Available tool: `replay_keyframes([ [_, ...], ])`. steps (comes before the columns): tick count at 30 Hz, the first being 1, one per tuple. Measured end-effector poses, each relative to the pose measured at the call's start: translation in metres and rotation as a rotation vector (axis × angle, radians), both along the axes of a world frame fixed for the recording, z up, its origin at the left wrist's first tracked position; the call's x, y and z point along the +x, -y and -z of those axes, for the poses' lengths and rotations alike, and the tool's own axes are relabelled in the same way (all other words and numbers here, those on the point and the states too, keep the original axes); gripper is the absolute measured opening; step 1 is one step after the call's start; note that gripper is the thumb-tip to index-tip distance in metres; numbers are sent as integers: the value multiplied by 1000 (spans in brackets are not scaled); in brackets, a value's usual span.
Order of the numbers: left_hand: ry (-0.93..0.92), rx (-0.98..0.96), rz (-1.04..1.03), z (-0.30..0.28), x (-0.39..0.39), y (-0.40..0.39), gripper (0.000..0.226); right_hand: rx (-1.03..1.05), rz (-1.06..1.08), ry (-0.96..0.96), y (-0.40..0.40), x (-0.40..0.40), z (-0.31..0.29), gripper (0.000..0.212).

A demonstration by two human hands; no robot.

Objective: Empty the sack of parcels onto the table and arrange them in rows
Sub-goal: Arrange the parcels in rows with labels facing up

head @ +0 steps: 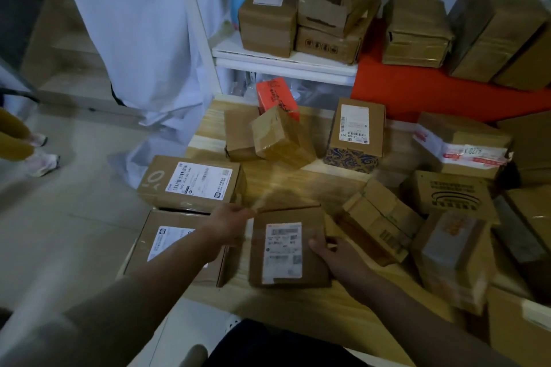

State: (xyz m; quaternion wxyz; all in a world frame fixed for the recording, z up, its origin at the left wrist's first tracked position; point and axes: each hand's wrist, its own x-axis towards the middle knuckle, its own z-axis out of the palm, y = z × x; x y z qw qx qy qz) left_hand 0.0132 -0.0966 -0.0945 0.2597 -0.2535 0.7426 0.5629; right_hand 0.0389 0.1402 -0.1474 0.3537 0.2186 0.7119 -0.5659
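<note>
Matt brown cardboard parcels (287,250) with glossy tape lie on a pale wood-grain table (298,182).

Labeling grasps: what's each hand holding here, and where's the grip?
Both hold the labelled parcel: left hand at its far-left corner, right hand on its right edge, thumb on top. Motion blur hides the left grip's detail.

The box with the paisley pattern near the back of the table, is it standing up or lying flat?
Standing up: the paisley box rests on one patterned end, its label facing up.
</note>
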Motion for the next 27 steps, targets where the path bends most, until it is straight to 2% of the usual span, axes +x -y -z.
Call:
replay_keyframes([
  [2,-64,-103,2,1,0,-4,22,51,-177,98,-2,-1,1,42],
  [3,-104,-152,13,3,-1,-5,23,147,-286,78,-5,-4,-1,39],
  [6,-271,-269,48,-2,1,-7,18,490,-491,-188,-10,-19,-10,26],
  [8,-384,-297,34,-9,-2,-8,13,469,-426,-349,-9,-37,-22,20],
  [11,-489,-298,-3,-16,-14,-6,14,472,-419,-533,7,-73,-33,59],
  [14,-529,-285,-37,-29,-39,-5,24,447,-323,-610,31,-111,-43,76],
  [16,-479,-190,-24,-30,-67,-5,32,367,-236,-584,46,-133,-48,79],
  [17,-425,-141,-31,-28,-83,-5,44,342,-209,-571,51,-143,-50,79],
  [19,-296,-99,-111,-26,-113,-9,90,306,-199,-540,59,-154,-52,74],
  [20,-246,-98,-151,-22,-127,-13,107,277,-187,-519,61,-155,-51,70],
  [21,-190,-118,-177,-18,-139,-18,114,251,-169,-507,63,-154,-49,64],
  [25,-52,-194,-216,-3,-173,-35,110,248,-87,-462,59,-149,-45,45],
  [27,-79,-222,-177,5,-179,-35,109,200,51,-399,51,-148,-45,37],
])
